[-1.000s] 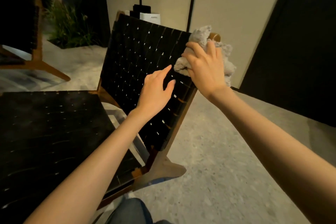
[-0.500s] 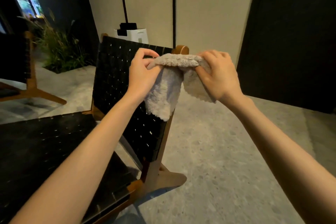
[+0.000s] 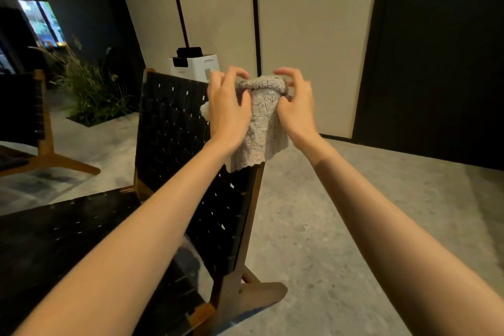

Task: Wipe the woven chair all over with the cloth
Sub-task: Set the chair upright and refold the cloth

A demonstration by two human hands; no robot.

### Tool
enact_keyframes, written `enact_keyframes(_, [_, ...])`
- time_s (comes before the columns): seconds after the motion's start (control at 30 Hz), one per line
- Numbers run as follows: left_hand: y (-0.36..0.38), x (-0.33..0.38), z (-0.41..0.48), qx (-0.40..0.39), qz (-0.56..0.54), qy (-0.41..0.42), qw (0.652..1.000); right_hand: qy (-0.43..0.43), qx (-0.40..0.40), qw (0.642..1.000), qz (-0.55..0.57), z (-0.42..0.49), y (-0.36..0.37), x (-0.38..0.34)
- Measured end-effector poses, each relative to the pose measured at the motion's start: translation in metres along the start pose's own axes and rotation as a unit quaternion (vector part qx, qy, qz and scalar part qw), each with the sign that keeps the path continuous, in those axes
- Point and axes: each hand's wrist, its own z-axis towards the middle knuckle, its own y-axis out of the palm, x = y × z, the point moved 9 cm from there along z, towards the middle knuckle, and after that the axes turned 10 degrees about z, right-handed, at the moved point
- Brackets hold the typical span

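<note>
Cloth gathered between both hands at the chair's top corner.

The left hand (image 3: 227, 112) and right hand (image 3: 296, 113) each pinch the bunched upper edge of the grey fluffy cloth (image 3: 261, 123), fingers curled. The rest of it hangs in front of the right top corner of the woven chair (image 3: 174, 144). The cloth looks light, limp and deep-piled, likely to fold wherever it is freed, so it is best wadded under one palm for rubbing the strapping and the wooden side rail (image 3: 252, 213). The rail's top end is hidden behind the cloth, and contact there cannot be judged. Several fingertips are buried in the pile. The seat (image 3: 68, 240) is cut off at the picture's left and bottom.
</note>
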Motion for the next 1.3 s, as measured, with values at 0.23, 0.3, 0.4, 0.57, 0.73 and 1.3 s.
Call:
enact_keyframes(0.23, [0.024, -0.009, -0.023, -0.022, -0.121, 0.034, 0.992, 0.019, -0.023, 0.988, 0.153, -0.024, 0.036, 0.035])
enact_keyframes(0.3, [0.025, -0.013, -0.027, -0.015, -0.156, 0.024, 0.987, 0.004, -0.003, 0.992, 0.124, -0.029, 0.038, 0.036])
enact_keyframes(0.4, [0.028, -0.021, -0.04, -0.016, -0.188, 0.012, 0.982, 0.015, 0.006, 0.997, 0.079, -0.048, 0.042, 0.052])
enact_keyframes(0.57, [0.03, -0.049, -0.082, -0.04, -0.163, 0.005, 0.986, 0.01, -0.026, 0.999, 0.045, -0.089, 0.055, 0.081])
enact_keyframes(0.73, [0.028, -0.078, -0.135, -0.062, -0.134, -0.004, 0.989, 0.05, -0.069, 0.995, 0.041, -0.139, 0.068, 0.116])
enact_keyframes(1.3, [0.024, -0.153, -0.306, -0.096, -0.02, -0.135, 0.986, 0.164, -0.209, 0.959, 0.102, -0.3, 0.085, 0.21])
